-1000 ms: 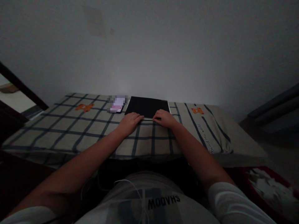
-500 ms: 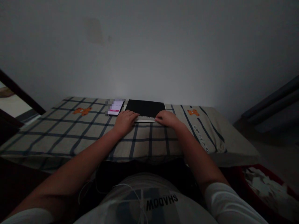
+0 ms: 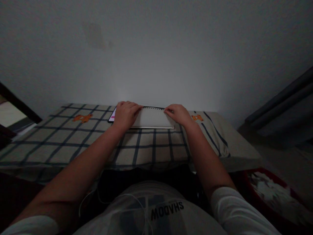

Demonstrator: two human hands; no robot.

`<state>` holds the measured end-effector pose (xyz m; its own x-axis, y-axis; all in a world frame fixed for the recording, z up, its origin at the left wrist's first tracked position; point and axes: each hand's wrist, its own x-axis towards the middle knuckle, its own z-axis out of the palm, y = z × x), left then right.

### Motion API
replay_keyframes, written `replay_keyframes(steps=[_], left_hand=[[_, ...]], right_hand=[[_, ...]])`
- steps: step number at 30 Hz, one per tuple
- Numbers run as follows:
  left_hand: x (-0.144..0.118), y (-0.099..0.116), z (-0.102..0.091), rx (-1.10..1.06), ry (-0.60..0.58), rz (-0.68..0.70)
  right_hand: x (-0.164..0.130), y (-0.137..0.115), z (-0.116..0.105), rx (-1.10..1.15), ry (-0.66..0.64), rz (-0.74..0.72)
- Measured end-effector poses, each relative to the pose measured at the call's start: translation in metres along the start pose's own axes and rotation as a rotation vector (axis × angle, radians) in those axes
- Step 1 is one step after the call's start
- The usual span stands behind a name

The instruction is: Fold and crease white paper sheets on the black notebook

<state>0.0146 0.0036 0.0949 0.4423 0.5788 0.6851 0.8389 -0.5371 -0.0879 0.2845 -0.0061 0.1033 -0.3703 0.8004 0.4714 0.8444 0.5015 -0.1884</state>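
Observation:
A white pad or stack of sheets (image 3: pixel 154 118) lies flat on the cloth-covered table. At its far side, a thin black sheet (image 3: pixel 153 107) shows as a narrow strip beside a row of small dark marks. My left hand (image 3: pixel 127 113) is closed at the left end of that strip, thumb and fingertips together on its edge. With a similar pinch, my right hand (image 3: pixel 178 113) holds the right end. Most of the black sheet is out of sight. Close to my left hand lies a phone (image 3: pixel 112 116), partly covered by that hand.
A checked tablecloth (image 3: pixel 146 150) with orange bear figures covers the table. Behind it rises a grey wall (image 3: pixel 156 58). A red basin (image 3: pixel 246 182) of white scraps stands low at the right. A white cable (image 3: pixel 133 195) hangs over my shirt.
Both hands have moved away from me toward the wall with the black sheet's edge. The white surface beneath is now uncovered, and my left hand covers part of the phone.

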Motion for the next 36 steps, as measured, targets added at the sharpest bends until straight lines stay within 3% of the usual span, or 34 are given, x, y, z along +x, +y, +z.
replay_keyframes(steps=[4, 11, 16, 20, 24, 30, 36], left_hand=[[0.018, -0.002, -0.004, 0.022, 0.036, -0.015], [0.061, -0.009, 0.01, 0.028, 0.017, -0.063], [0.086, -0.011, 0.007, -0.005, 0.181, -0.052], [0.083, -0.014, 0.01, -0.017, 0.302, 0.0], [0.055, -0.019, 0.027, -0.022, 0.212, 0.057], [0.004, -0.021, 0.056, -0.009, -0.091, 0.199], [-0.024, -0.015, 0.068, 0.006, -0.314, 0.265]], right_hand=[[0.011, 0.003, -0.007, -0.063, 0.107, 0.027], [0.04, 0.007, -0.006, -0.208, 0.24, 0.135], [0.055, 0.005, -0.012, -0.268, 0.429, 0.16], [0.051, 0.004, -0.013, -0.261, 0.504, 0.104], [0.032, 0.011, 0.006, -0.274, 0.413, 0.053], [-0.006, 0.022, 0.049, -0.329, 0.158, -0.081], [-0.025, 0.027, 0.071, -0.328, -0.088, -0.156]])
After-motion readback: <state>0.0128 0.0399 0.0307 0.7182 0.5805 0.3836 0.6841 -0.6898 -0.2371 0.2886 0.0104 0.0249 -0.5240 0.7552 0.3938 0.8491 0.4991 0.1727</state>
